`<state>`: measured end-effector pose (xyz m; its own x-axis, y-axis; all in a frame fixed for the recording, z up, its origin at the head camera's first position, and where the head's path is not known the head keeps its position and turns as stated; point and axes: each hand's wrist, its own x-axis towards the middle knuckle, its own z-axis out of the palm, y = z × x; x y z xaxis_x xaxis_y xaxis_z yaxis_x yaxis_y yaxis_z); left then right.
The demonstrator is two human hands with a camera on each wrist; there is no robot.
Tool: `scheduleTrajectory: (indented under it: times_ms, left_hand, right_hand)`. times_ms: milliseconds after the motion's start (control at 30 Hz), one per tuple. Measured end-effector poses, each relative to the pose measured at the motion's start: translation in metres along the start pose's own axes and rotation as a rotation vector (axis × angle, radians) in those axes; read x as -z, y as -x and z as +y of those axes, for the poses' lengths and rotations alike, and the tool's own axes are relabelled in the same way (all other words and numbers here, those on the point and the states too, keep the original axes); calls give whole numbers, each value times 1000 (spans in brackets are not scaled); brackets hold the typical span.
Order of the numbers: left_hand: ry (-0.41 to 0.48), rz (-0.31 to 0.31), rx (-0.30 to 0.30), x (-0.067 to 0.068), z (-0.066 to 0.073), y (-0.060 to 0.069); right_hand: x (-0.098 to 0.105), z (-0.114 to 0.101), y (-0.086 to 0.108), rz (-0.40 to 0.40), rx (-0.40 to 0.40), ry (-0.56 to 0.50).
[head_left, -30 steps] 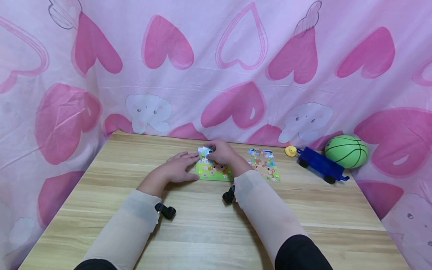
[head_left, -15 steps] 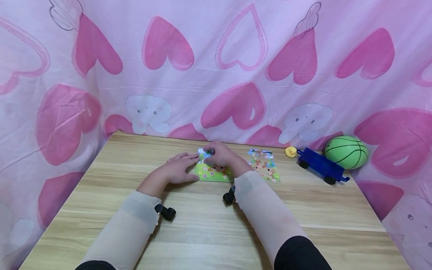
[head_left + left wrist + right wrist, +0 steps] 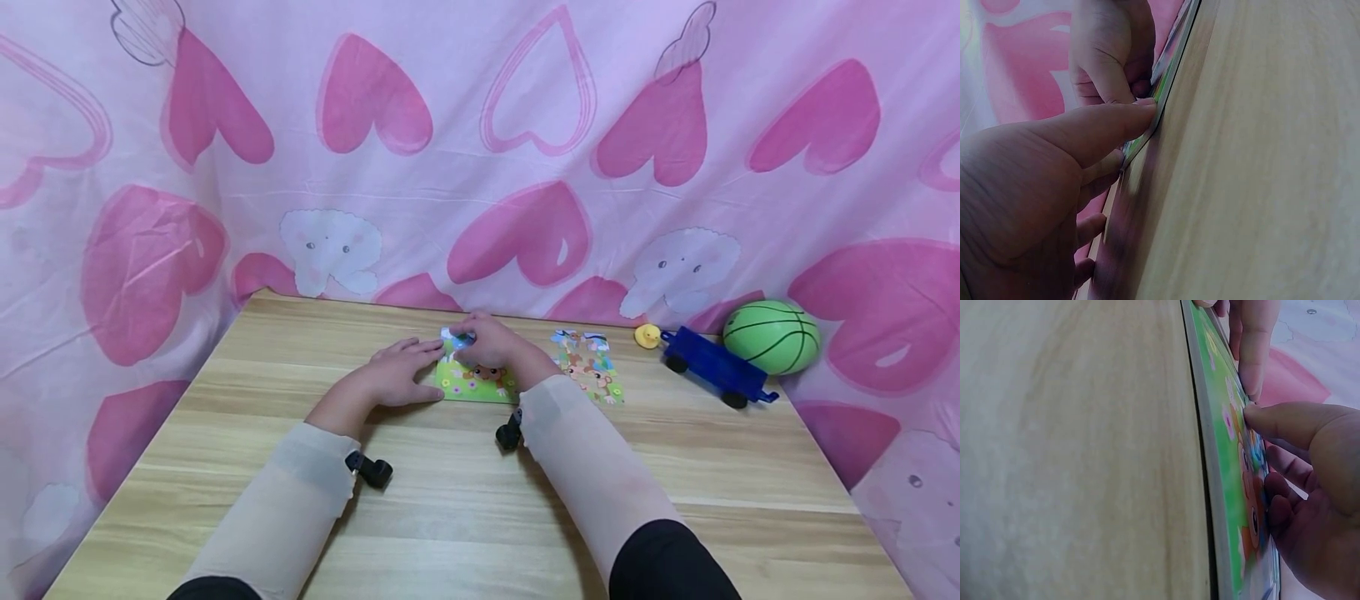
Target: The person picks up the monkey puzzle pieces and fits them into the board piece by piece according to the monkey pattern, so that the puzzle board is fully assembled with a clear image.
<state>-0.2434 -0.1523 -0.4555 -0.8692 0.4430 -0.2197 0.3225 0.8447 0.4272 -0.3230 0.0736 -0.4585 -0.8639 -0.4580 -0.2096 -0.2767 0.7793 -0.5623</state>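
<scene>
On the table, the puzzle is lying flat, probably light, stiff, best held by its rim. The left hand is resting wide against its left edge; the right hand is resting bent over it, any grip hidden.

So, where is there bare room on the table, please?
The wooden table is bare between the pale sleeves, left of the left hand, and in front of the blue wheeled cart. Crowded: around the colourful rectangular board and monkey picture; far right, with yellow duck, cart, green ball.
</scene>
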Motion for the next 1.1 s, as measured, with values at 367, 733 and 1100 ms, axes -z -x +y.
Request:
scheduleTrajectory:
  times_ms: [367,733,1100]
  left_hand:
    - [-6,-5,1,0,0,-1]
    - [-1,-12,18,3,6,0]
    - [-12,-19,31,3,6,1]
  right_hand:
    - [11,5,8,46,38,-163]
    - [47,52,51,283,-32,-319]
    - [66,96,86,428,-225,-390]
